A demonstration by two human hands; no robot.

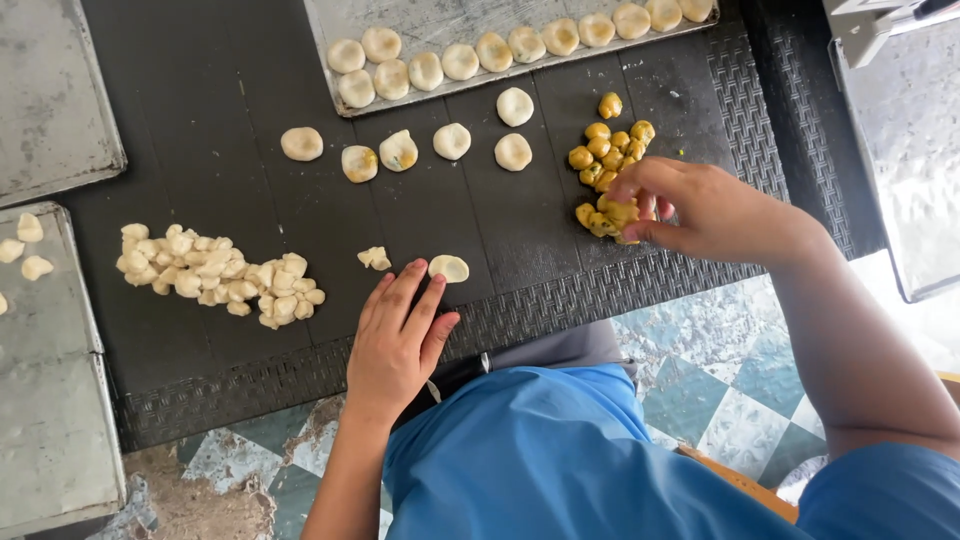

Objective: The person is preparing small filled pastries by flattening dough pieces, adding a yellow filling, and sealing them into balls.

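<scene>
Dough discs (449, 267): 1 | left hand (395, 340) flat, fingers spread | right hand (700, 208) fingers pinching filling ball (622, 212)

No packages, labels, signs or screens appear anywhere in this view.
</scene>
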